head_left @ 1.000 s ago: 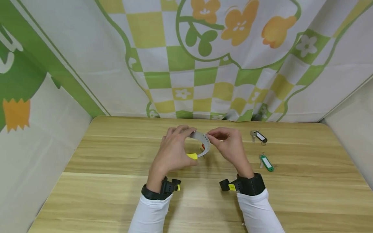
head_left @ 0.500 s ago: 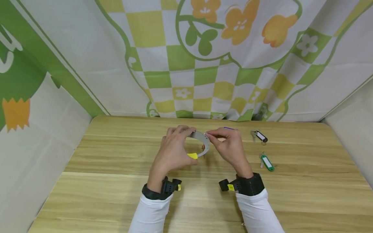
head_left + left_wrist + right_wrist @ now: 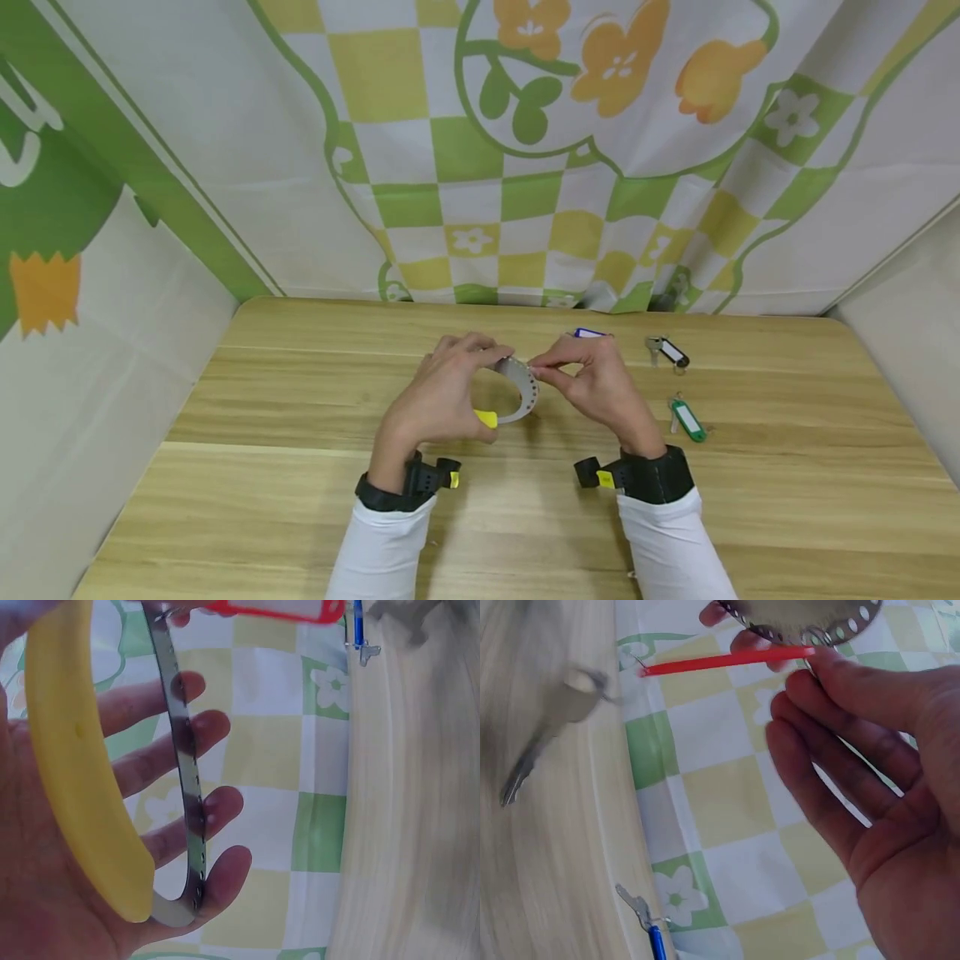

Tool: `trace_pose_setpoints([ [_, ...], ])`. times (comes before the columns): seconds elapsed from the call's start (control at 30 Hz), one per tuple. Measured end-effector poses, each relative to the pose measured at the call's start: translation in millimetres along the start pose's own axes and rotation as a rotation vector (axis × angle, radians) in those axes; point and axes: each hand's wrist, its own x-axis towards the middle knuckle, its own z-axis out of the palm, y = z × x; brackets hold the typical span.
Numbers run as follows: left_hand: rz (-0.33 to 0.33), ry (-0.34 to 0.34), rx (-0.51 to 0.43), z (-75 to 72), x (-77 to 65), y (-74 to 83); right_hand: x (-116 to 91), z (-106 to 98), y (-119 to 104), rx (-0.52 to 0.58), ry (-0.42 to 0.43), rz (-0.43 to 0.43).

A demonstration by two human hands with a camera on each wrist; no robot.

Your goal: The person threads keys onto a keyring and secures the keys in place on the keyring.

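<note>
My left hand (image 3: 442, 390) holds a curved steel band (image 3: 528, 387) with a row of holes along its edge. Its yellow handle (image 3: 90, 765) lies against the palm, and the fingers reach behind the band. At the band's right edge, my right hand (image 3: 592, 379) pinches the end of a red key tag (image 3: 727, 660) between thumb and index finger. Small wire rings (image 3: 817, 636) sit there by the holes; whether one passes through a hole is hard to tell. A blurred key (image 3: 555, 712) hangs at the tag's far end. The right hand's other fingers are loosely bent.
A blue key tag (image 3: 588, 332) with a key lies behind my right hand. To the right on the wooden table (image 3: 262, 500) are a black key tag (image 3: 673, 352) and a green key tag (image 3: 687, 421), each with a key. A patterned curtain (image 3: 525, 200) hangs along the back edge.
Both hands have come slightly nearer to me with the band, which is turned a little. The blue tag, hidden at first, now shows behind my right hand. The pinch stays at the band's edge.
</note>
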Motion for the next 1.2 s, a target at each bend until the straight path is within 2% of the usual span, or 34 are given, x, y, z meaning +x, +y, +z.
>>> trace_pose_setpoints([
  [0.13, -0.026, 0.025, -0.018, 0.6, 0.1, -0.9, -3, 4, 17, -0.015, 0.019, 0.069],
  [0.23, -0.086, 0.07, -0.009, 1.0, 1.2, 0.6, -4, 8, 23, -0.028, 0.078, 0.163],
  [0.3, -0.124, 0.101, 0.004, 0.9, 1.9, 1.8, -4, 10, 24, -0.036, 0.116, 0.209],
  [0.43, -0.16, 0.139, 0.01, -0.2, 2.3, 3.1, 0, 11, 5, -0.032, 0.168, 0.244],
  [0.57, -0.145, 0.141, 0.008, -1.2, 2.2, 3.0, 4, 9, -13, 0.002, 0.193, 0.236],
  [0.93, -0.073, 0.098, -0.001, -0.2, 2.0, 0.3, 4, 12, -10, 0.052, 0.218, 0.178],
  [1.2, 0.008, 0.059, 0.002, -2.0, 0.4, -1.6, 3, 6, -4, 0.132, 0.099, 0.161],
])
